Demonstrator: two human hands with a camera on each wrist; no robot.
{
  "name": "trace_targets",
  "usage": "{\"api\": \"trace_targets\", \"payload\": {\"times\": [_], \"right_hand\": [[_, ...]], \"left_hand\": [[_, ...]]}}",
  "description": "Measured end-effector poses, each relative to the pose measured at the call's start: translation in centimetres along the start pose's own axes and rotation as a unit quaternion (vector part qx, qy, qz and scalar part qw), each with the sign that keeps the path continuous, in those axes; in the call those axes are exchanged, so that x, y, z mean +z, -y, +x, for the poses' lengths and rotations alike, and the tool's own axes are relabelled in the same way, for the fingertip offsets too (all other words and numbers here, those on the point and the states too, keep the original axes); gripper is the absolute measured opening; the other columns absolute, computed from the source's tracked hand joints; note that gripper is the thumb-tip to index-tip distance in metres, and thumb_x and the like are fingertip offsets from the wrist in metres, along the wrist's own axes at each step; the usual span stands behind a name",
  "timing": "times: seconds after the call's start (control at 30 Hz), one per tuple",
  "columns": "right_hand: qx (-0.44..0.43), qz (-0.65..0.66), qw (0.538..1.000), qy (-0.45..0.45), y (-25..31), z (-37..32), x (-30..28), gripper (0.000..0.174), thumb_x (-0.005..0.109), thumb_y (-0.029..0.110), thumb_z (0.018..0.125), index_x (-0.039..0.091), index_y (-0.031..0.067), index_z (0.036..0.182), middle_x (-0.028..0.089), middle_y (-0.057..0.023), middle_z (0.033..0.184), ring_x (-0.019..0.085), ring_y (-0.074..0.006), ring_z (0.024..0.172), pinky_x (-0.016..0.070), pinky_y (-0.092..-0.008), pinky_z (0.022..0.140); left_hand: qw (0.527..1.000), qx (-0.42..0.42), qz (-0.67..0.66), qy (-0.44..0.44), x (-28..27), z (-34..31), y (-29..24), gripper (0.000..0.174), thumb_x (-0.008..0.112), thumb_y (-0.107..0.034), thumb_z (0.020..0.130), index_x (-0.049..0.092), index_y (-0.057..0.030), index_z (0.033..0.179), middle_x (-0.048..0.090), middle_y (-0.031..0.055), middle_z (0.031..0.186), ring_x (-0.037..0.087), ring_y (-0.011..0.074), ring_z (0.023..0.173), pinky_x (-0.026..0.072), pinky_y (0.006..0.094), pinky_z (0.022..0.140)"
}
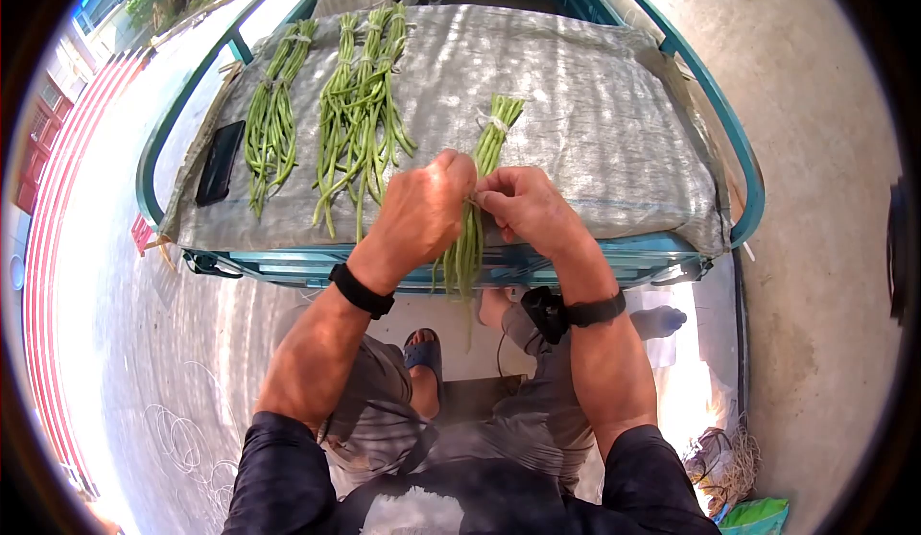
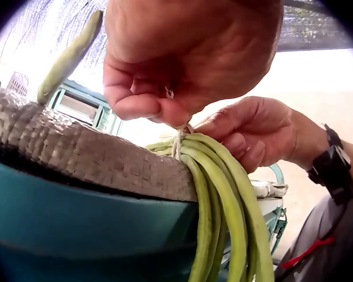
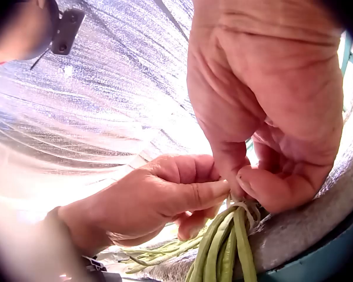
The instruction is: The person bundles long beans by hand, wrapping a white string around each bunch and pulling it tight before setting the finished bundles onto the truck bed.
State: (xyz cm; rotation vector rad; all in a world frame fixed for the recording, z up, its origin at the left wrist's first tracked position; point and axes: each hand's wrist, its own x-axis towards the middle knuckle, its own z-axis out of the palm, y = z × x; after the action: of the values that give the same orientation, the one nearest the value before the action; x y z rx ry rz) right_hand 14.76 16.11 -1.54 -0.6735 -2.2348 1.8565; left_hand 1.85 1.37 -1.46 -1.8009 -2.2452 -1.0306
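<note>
Beans [image 1: 467, 247] like these handle light and limp, I judge: they droop over the edge of the sack-covered cart [image 1: 595, 122], and a sharp kink would snap a pod. I would take hold at the pale string [image 2: 177, 140], where the pods are gathered tight. I have left hand [image 1: 419, 211] and right hand [image 1: 526, 204] both pinching that string, fingertips meeting on top, the beans running beneath them.
</note>
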Motion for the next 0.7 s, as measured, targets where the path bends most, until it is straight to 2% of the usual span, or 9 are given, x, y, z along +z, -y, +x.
{"api": "trace_targets", "payload": {"times": [0.07, 0.17, 0.37, 0.43, 0.47, 0.53, 0.6, 0.63, 0.7], "right_hand": [[-0.015, -0.022, 1.000, -0.008, 0.1, -0.1, 0.0, 0.018, 0.070, 0.015, 0.097, 0.072, -0.0027, 0.096, 0.063, -0.0003, 0.073, 0.059, -0.0077, 0.061, 0.0500, -0.0246, 0.052], [0.001, -0.031, 1.000, 0.001, 0.3, 0.0, -0.1, 0.018, 0.069, 0.011, 0.091, 0.072, -0.0048, 0.100, 0.070, -0.0063, 0.084, 0.068, -0.0131, 0.071, 0.0580, -0.0293, 0.058], [-0.034, -0.066, 0.996, -0.057, 1.0, -0.6, 1.1, 0.019, 0.068, 0.007, 0.090, 0.071, -0.0077, 0.101, 0.073, -0.0131, 0.085, 0.073, -0.0188, 0.071, 0.0607, -0.0326, 0.055], [-0.042, -0.085, 0.994, -0.061, 1.5, -1.0, 1.2, 0.019, 0.069, 0.007, 0.088, 0.071, -0.0071, 0.100, 0.073, -0.0158, 0.087, 0.074, -0.0236, 0.073, 0.0611, -0.0359, 0.060], [-0.045, -0.094, 0.993, -0.063, 1.6, -1.0, 1.3, 0.018, 0.069, 0.007, 0.088, 0.071, -0.0068, 0.100, 0.073, -0.0172, 0.088, 0.074, -0.0260, 0.075, 0.0613, -0.0375, 0.062], [-0.120, -0.154, 0.976, -0.093, 0.1, -0.2, 1.3, 0.016, 0.071, 0.009, 0.091, 0.070, -0.0049, 0.099, 0.071, -0.0114, 0.087, 0.072, -0.0189, 0.076, 0.0578, -0.0317, 0.052], [-0.168, -0.185, 0.962, -0.111, -0.7, 0.2, 1.1, 0.014, 0.072, 0.009, 0.091, 0.069, -0.0037, 0.098, 0.070, -0.0092, 0.087, 0.071, -0.0164, 0.077, 0.0565, -0.0299, 0.050], [-0.179, -0.187, 0.959, -0.113, -0.8, 0.2, 1.1, 0.013, 0.072, 0.008, 0.090, 0.069, -0.0034, 0.097, 0.070, -0.0099, 0.087, 0.071, -0.0175, 0.078, 0.0569, -0.0311, 0.052], [-0.203, -0.202, 0.950, -0.126, -0.8, 0.1, 1.1, 0.012, 0.072, 0.006, 0.088, 0.067, -0.0032, 0.095, 0.070, -0.0117, 0.087, 0.070, -0.0200, 0.077, 0.0572, -0.0336, 0.057]], "left_hand": [[1.000, -0.019, -0.020, 0.000, 0.0, -0.1, -0.1, 0.009, 0.055, -0.011, 0.098, 0.060, -0.0035, 0.101, 0.066, 0.0193, 0.098, 0.066, 0.0457, 0.087, 0.0514, 0.0525, 0.073], [0.999, -0.031, -0.031, -0.002, 0.1, -0.1, -0.1, 0.011, 0.053, -0.012, 0.100, 0.060, -0.0033, 0.101, 0.066, 0.0199, 0.097, 0.065, 0.0466, 0.088, 0.0511, 0.0526, 0.074], [0.996, -0.065, -0.057, 0.003, -0.1, -0.2, -0.3, 0.014, 0.055, -0.015, 0.100, 0.061, -0.0020, 0.099, 0.067, 0.0217, 0.092, 0.065, 0.0466, 0.087, 0.0508, 0.0513, 0.073], [0.991, -0.089, -0.102, 0.024, -0.4, -0.2, 0.2, 0.016, 0.056, -0.016, 0.100, 0.061, -0.0008, 0.098, 0.065, 0.0223, 0.086, 0.066, 0.0445, 0.084, 0.0507, 0.0496, 0.073], [0.986, -0.080, -0.143, 0.034, -0.1, -0.2, 1.0, 0.018, 0.057, -0.017, 0.100, 0.062, -0.0007, 0.099, 0.065, 0.0192, 0.083, 0.065, 0.0394, 0.080, 0.0502, 0.0467, 0.071], [0.971, -0.062, -0.224, 0.053, 0.6, -0.1, 2.7, 0.020, 0.058, -0.020, 0.101, 0.063, -0.0004, 0.099, 0.064, 0.0130, 0.076, 0.064, 0.0294, 0.073, 0.0492, 0.0409, 0.066], [0.941, -0.142, -0.287, 0.112, 0.3, 0.0, 3.1, 0.022, 0.059, -0.023, 0.101, 0.064, -0.0015, 0.100, 0.061, 0.0041, 0.075, 0.058, 0.0181, 0.069, 0.0458, 0.0341, 0.062], [0.920, -0.181, -0.318, 0.141, 0.1, 0.1, 3.1, 0.023, 0.060, -0.024, 0.101, 0.065, -0.0021, 0.100, 0.059, -0.0004, 0.074, 0.055, 0.0124, 0.067, 0.0441, 0.0307, 0.060], [0.889, -0.236, -0.360, 0.154, -0.5, 0.3, 2.5, 0.021, 0.061, -0.021, 0.099, 0.067, -0.0007, 0.096, 0.061, 0.0013, 0.076, 0.055, 0.0124, 0.069, 0.0446, 0.0307, 0.062]]}}
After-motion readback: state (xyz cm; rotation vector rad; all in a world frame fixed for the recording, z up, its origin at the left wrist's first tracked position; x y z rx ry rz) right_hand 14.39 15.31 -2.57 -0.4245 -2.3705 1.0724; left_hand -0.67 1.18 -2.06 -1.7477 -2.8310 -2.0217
